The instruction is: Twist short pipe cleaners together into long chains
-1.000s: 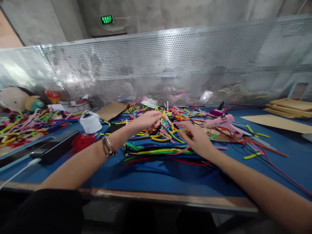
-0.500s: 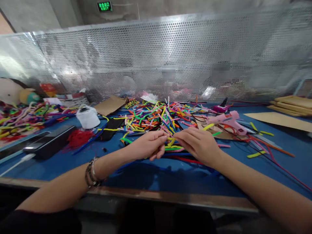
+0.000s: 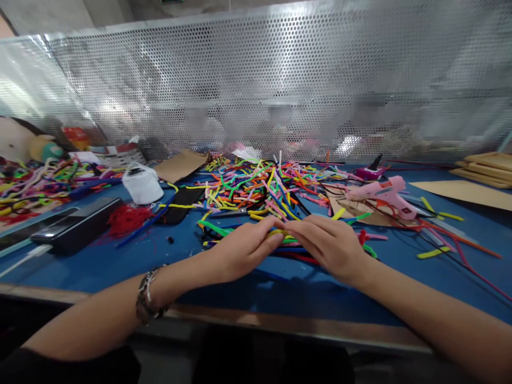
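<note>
My left hand (image 3: 250,246) and my right hand (image 3: 330,242) meet at the fingertips over the blue table. A bit of yellow pipe cleaner (image 3: 275,232) shows between the left thumb and fingers, and both hands are closed around it. The right fingers lie together against the left fingertips and hide most of the piece. Behind and below the hands lie loose pipe cleaners in green, red and yellow. Farther back spreads a large pile of cut pipe cleaners (image 3: 248,186) in many colours.
A pink glue gun (image 3: 386,196) rests on cardboard at the right, its cable trailing forward. Scissors (image 3: 230,213) lie before the pile. At the left are a white mask-like item (image 3: 143,184), red thread (image 3: 130,221) and a black power bank (image 3: 76,226). A perforated metal screen (image 3: 248,80) stands behind.
My left fingers have straightened and closed up, covering more of the yellow pipe cleaner. Both hands stay together at the fingertips. The view has tilted slightly down.
</note>
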{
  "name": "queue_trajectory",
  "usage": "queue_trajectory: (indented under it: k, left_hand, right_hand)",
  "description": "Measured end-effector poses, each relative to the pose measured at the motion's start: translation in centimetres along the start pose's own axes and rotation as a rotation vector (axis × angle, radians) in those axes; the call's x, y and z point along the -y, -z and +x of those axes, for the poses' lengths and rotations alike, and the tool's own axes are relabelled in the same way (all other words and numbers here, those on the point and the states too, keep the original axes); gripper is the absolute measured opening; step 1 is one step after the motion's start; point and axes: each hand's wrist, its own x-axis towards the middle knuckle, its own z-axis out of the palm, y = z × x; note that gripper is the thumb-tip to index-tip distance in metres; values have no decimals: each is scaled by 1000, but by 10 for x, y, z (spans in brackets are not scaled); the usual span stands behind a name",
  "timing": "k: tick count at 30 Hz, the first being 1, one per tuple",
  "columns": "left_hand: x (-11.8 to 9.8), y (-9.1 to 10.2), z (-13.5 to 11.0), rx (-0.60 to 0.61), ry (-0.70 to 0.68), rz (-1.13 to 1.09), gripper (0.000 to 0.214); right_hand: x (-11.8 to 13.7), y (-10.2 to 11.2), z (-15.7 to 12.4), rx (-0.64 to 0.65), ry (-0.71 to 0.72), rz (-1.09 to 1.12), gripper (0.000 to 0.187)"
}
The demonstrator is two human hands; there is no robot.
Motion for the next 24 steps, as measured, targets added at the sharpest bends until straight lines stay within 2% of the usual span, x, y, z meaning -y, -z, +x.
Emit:
queue_trajectory:
  k: [3,8,11,14,17,20,22,24]
  left_hand:
    - [0,1,0,64,-22,-10,19]
    - [8,9,3,310,147,-522,23]
    - [13,13,3,426,195,-705,26]
    - [15,12,2,473,209,-780,27]
    - [13,8,1,475,211,-796,27]
    - [9,4,1,451,199,-771,25]
    - [6,3,0,404,145,-635,24]
    - [4,2,-2,290,6,-313,25]
  right_hand:
    - [2,-1,1,23,-55,95,22]
    - [-7,2,2,187,34,229,26]
    - [-11,5,2,194,135,130,27]
    - [-10,8,3,132,240,-21,26]
    - [-6,10,4,97,297,-64,24]
    - [-2,9,5,115,260,10,29]
    - [1,8,5,148,133,154,29]
    - [6,5,6,186,-86,358,25]
